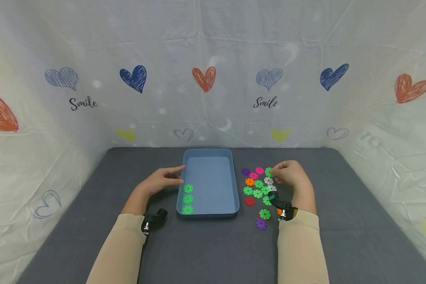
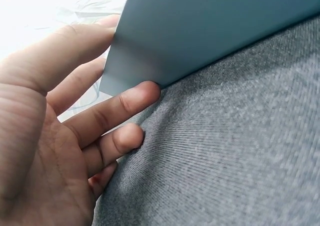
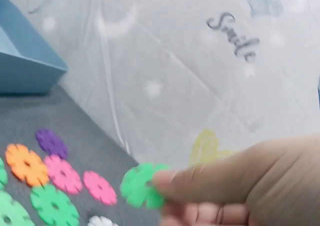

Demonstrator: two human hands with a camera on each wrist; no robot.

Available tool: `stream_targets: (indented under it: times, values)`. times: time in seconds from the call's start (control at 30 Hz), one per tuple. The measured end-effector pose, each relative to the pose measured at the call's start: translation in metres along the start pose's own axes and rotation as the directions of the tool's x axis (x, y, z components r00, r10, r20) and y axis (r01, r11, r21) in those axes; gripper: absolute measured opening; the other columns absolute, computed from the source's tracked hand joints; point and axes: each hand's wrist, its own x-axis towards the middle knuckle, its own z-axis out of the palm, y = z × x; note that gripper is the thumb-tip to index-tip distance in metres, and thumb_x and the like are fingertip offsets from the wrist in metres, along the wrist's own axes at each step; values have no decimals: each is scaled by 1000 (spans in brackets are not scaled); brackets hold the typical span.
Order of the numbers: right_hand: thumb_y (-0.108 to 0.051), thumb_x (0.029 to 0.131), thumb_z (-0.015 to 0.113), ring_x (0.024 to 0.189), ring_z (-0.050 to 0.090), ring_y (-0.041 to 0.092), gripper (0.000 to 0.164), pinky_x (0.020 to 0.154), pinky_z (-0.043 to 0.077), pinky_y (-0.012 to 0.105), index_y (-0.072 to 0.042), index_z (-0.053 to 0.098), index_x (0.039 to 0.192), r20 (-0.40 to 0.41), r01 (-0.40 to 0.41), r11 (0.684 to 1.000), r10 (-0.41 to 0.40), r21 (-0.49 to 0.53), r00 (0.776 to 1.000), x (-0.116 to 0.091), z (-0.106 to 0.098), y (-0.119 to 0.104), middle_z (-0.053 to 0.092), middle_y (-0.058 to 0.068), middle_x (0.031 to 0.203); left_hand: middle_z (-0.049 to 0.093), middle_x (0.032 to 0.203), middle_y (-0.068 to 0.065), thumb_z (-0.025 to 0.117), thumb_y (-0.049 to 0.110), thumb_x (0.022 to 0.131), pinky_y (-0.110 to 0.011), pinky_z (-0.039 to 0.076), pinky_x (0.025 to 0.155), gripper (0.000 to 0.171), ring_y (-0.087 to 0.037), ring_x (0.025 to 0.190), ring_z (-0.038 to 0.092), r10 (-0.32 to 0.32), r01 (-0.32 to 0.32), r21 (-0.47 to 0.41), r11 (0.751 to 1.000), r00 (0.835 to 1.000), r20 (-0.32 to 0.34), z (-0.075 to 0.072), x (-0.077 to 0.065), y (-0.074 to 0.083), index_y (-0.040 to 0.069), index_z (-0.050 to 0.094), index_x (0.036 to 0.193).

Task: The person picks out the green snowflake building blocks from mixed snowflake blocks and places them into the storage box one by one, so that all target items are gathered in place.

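Note:
My right hand [image 1: 292, 174] pinches a green notched flower-shaped disc [image 3: 140, 186] between thumb and fingers, at the far right of a loose group of discs. In the right wrist view the disc shows over the dark cloth, beside a pink disc [image 3: 99, 187]. At the left side of a blue-grey tray [image 1: 208, 215], my left hand [image 1: 159, 181] has its fingers extended, with fingertips [image 2: 146, 93] at the tray's outer wall. Three green discs [image 1: 187, 199] lie in a column along the tray's left inner side.
Discs in purple [image 1: 246, 171], orange [image 1: 249, 182], red [image 1: 249, 201], white [image 1: 268, 180], pink and green lie on the dark cloth [image 1: 206, 252] right of the tray. A green disc [image 1: 264, 214] overlaps a red one near the front. Behind stands a white curtain [image 1: 230, 114] printed with hearts.

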Motion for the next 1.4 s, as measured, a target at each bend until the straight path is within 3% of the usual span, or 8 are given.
stream_targets:
  times: [0.13,0.23,0.4,0.53,0.77,1.0,1.23,1.4]
  values:
    - [-14,103,62,94,68,32,34,93,54,49,4,62,132,21,69,990,-72,126,997,0,11,-19,67,21,114,57,141,-16,78,30,94,-58,38,109,70,-33,129,51,-4,4,-7,1000,1000,0,-1,-1,1,21,47,156]
    - [-13,105,59,103,67,38,41,96,53,49,0,57,144,37,98,972,-109,216,993,-1,24,-38,64,25,124,57,140,-16,78,30,94,-58,38,109,70,-33,129,52,0,0,-7,1000,1000,1,-1,0,-1,20,47,156]
    - [-12,105,59,106,68,37,40,89,57,36,-3,60,143,-12,97,921,-100,377,995,-6,52,-70,67,24,125,58,139,-16,78,30,94,-58,38,108,69,-33,128,52,12,-12,-1,1000,1000,-2,0,1,-3,19,48,156]
    - [-8,103,61,104,71,29,38,89,57,34,-4,63,141,-2,66,872,-74,485,997,-11,78,-89,66,20,128,58,138,-16,78,29,94,-58,39,108,69,-33,127,53,17,-17,-2,1000,1000,-1,0,1,-2,20,48,156]
    - [0,99,61,101,73,26,39,90,57,39,0,64,137,65,108,876,-157,471,985,-17,128,-103,64,20,130,58,138,-16,79,28,93,-58,38,109,68,-33,127,53,1,-1,0,1000,1000,-17,1,2,-1,21,50,155]
    - [-1,97,67,93,75,29,28,84,59,37,6,71,124,143,88,912,-157,401,977,-17,166,-101,72,21,113,54,146,-18,79,28,93,-59,37,110,69,-36,132,51,-14,14,-8,1000,1000,-22,2,4,-1,19,50,155]
    - [-2,93,71,74,74,21,19,67,60,29,5,74,111,135,111,946,-159,305,978,-11,186,-95,73,11,84,52,146,-23,75,28,96,-61,38,108,68,-39,132,50,10,-10,14,1000,1000,-8,1,4,-2,14,47,156]
    - [-4,96,69,71,73,19,22,65,58,28,4,73,117,151,146,961,-184,234,971,-10,191,-96,73,9,81,53,146,-21,76,27,96,-61,37,109,68,-38,132,50,0,0,10,1000,1000,-10,0,4,-1,17,48,156]
